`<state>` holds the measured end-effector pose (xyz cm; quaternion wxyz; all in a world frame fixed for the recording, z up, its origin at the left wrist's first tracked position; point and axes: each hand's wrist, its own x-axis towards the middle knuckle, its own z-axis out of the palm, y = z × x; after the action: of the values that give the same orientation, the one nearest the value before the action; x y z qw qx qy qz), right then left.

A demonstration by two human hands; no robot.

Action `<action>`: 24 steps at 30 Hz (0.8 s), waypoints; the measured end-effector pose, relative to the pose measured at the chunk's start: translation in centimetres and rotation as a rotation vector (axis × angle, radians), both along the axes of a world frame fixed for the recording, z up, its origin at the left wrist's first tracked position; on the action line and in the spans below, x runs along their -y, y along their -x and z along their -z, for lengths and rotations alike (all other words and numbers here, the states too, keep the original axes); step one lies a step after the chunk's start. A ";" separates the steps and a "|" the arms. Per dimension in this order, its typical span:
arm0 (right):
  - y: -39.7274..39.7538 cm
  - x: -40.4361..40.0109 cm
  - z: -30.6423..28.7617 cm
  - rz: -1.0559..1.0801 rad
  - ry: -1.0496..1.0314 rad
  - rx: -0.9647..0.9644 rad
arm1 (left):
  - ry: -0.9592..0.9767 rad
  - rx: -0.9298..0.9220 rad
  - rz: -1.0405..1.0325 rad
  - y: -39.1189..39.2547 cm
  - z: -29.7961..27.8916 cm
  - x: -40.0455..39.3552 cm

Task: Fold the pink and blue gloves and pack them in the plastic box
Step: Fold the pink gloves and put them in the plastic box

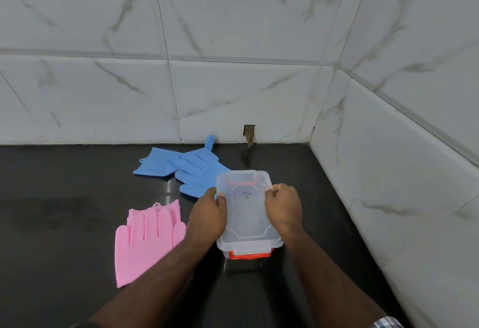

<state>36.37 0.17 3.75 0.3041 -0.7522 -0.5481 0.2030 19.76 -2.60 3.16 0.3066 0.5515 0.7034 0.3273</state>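
A clear plastic box (247,213) with orange latches stands on the black counter, its lid on top. My left hand (208,215) grips the box's left side with the thumb on the lid. My right hand (283,209) grips the right side the same way. Two blue gloves (186,168) lie overlapping behind the box, one with a finger leaning against the wall. The pink gloves (145,237) lie flat to the left of the box, fingers pointing away from me, partly under my left forearm.
The black counter (64,198) runs left with open surface. Marble-tiled walls (233,94) close the back and the right side, forming a corner near the box. A small notch (249,134) in the back wall sits just above the counter.
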 end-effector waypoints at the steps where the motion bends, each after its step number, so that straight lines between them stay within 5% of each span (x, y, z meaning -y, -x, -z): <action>1: 0.0 0.0 0.0 -0.003 -0.011 0.012 | -0.008 0.000 -0.003 0.0 0.0 0.0; 20: 0.7 0.1 -0.1 -0.022 -0.233 0.058 | -0.019 -0.025 0.020 0.8 0.0 0.3; 24: 0.4 0.2 0.1 -0.012 -0.116 -0.021 | -0.007 -0.059 0.029 1.4 0.1 0.4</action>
<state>35.97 -0.06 3.64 0.3518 -0.7278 -0.5604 0.1804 18.31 -2.96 3.11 0.2884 0.5723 0.7028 0.3089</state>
